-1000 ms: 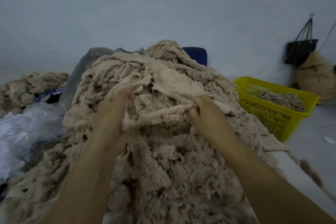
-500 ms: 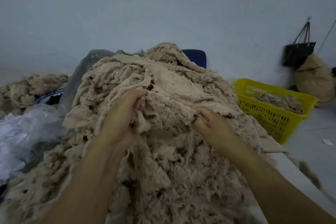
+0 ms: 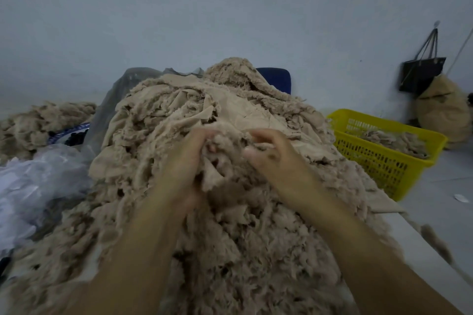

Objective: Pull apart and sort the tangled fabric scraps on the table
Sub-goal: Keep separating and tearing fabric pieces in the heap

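Beige fleecy fabric scraps lying tangled in a shapeless mound on the white desk, left hand and right hand both gripping one fuzzy clump near its top

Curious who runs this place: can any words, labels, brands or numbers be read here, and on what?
None can be read.
The black bag, the yellow basket and the wall show no lettering.
The blue and white band at the left is too blurred to tell.
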Demonstrator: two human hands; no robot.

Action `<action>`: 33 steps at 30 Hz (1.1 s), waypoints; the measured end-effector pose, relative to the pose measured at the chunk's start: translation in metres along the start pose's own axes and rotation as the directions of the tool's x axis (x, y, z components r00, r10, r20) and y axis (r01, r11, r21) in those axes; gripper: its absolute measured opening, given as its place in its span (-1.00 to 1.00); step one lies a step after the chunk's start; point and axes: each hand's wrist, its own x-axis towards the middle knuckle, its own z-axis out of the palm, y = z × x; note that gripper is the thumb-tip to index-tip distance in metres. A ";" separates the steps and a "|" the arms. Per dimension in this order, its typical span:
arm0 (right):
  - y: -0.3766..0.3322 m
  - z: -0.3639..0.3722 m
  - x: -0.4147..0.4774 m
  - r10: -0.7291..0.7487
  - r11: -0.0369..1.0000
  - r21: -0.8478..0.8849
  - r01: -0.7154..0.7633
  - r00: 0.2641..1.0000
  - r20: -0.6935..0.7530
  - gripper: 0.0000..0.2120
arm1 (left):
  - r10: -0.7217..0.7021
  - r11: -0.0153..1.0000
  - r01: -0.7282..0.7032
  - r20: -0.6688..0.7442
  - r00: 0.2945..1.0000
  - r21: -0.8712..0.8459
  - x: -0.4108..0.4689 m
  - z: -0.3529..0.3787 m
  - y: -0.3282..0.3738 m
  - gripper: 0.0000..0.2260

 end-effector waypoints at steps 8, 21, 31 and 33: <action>0.011 0.014 -0.015 0.191 0.958 0.222 -0.180 0.981 -0.028 -0.74 | -0.141 0.970 0.105 0.161 0.977 0.217 -0.006 0.023 -0.032 -0.57; 0.018 -0.028 -0.003 0.440 0.486 0.865 -0.124 0.890 -0.120 -0.82 | -0.026 0.834 -0.038 0.107 0.994 0.551 -0.010 0.022 -0.047 -0.53; 0.033 -0.046 -0.005 0.467 0.382 0.913 -0.141 0.882 -0.060 -0.66 | 0.039 0.672 -0.109 0.111 0.993 0.732 -0.003 0.003 -0.039 -0.73; 0.023 -0.037 -0.004 0.420 0.357 0.923 -0.143 0.907 -0.022 -0.47 | -0.111 0.570 -0.163 0.273 0.956 0.805 -0.003 0.020 -0.044 -0.69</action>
